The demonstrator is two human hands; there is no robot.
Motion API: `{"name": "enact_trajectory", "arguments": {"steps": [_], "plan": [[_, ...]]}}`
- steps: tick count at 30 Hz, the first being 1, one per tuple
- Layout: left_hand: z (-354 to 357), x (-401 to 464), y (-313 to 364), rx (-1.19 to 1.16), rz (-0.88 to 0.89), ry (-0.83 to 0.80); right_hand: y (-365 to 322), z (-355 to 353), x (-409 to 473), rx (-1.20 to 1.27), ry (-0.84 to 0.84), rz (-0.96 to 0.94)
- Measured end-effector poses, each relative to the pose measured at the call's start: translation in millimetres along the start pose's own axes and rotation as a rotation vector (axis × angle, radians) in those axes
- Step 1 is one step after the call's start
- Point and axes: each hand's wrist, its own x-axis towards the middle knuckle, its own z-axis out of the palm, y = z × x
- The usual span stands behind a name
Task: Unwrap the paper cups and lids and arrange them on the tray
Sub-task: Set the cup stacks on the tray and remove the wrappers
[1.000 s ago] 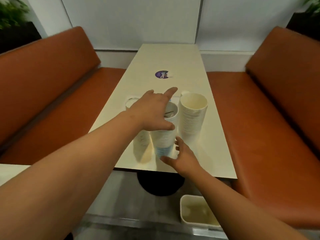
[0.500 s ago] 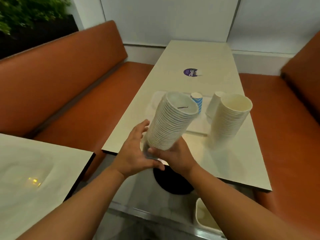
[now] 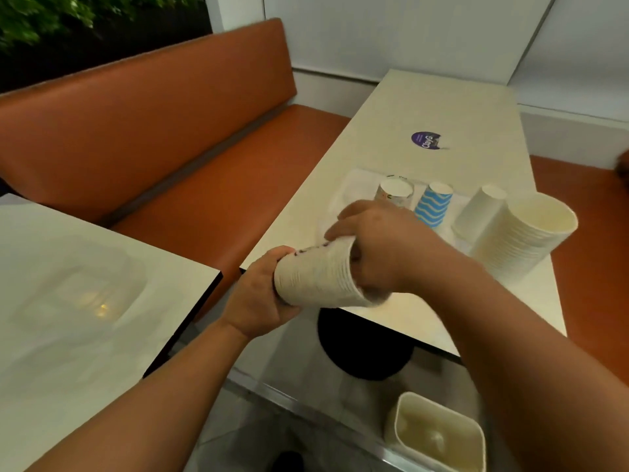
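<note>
Head view shows both hands holding one stack of paper cups (image 3: 316, 277) in the air, above the near edge of the worktop (image 3: 452, 107). This stack lies almost on its side, its narrow end toward the left and its wide end toward the right. At the narrow end the left hand (image 3: 258, 301) grips it, with the fingers curled around the cups. From above, the right hand (image 3: 381, 247) covers the wide end; its fingers (image 3: 343, 219) bend over the rim and hold it. A little dark print shows on the top side of the stack, too blurred to read. On the worktop behind the hands lies a white tray (image 3: 357, 180), and on it two cups stand upside down side by side: a white cup with small coloured marks (image 3: 394, 192) and a cup with blue waves (image 3: 434, 207). Just to the right of them stands a plain white cup (image 3: 480, 207), also upside down; I cannot tell if it is on the tray. Touching it is a second stack (image 3: 524, 240) of plain cups, open end up, leaning a little to the right. Farther back a round purple sticker (image 3: 425, 142) lies on the worktop. Orange bench seats (image 3: 153, 124) run along the left side. Another pale table (image 3: 85, 287) is at the near left, and a cream bin (image 3: 439, 437) stands on the floor below.
</note>
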Motion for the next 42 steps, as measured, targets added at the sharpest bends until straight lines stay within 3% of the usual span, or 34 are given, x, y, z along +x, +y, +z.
{"name": "enact_trajectory", "arguments": {"steps": [1,4,6,9,15,17,21,23,27,32,34,35,38,39,42], "plan": [[1.4,-0.7,2.1,-0.005,0.004,0.0,-4.9,4.3,0.9,0.001,0.083,-0.011],[3.7,-5.1,3.6,-0.052,-0.03,0.066,-9.6,7.0,-3.7,0.377,0.502,0.021],[2.9,-6.7,0.5,-0.064,-0.036,0.086,-6.2,2.4,-9.3,0.433,0.416,0.002],[1.0,-3.8,-3.1,-0.023,0.007,0.063,-5.1,1.7,-9.0,-0.009,0.057,0.005],[-1.4,-10.5,-0.8,-0.038,0.011,0.066,-10.4,10.2,0.0,-0.292,0.053,-0.069],[-0.9,-16.4,-2.8,-0.075,-0.032,0.09,-3.4,7.4,0.3,-0.05,0.113,-0.16],[-2.8,-26.4,-11.5,-0.104,-0.118,0.171,14.0,-24.5,-3.4,0.926,0.437,-0.059],[-6.6,-28.8,-15.5,-0.091,-0.144,0.173,24.5,-38.0,-2.9,1.251,0.548,-0.029],[-10.8,-25.3,-13.2,-0.089,-0.162,0.162,26.1,-42.4,1.8,1.342,0.598,-0.055],[-17.4,-29.6,-17.9,-0.058,-0.194,0.147,35.8,-56.1,4.2,1.612,0.957,-0.067],[-20.3,-32.6,-20.9,-0.047,-0.213,0.148,43.6,-60.2,4.4,1.678,0.93,-0.033],[-20.7,-31.9,-20.5,-0.053,-0.22,0.147,46.5,-56.0,6.0,1.634,0.839,0.02],[-20.2,-22.6,-8.8,-0.118,-0.234,0.132,37.9,-25.3,10.6,1.297,0.37,0.087],[-19.4,-18.8,-3.7,-0.13,-0.229,0.12,30.1,-17.6,12.3,1.239,0.309,0.064],[-17.4,-12.3,5.7,-0.162,-0.224,0.068,14.0,-17.4,21.4,1.136,0.532,0.025]]}}
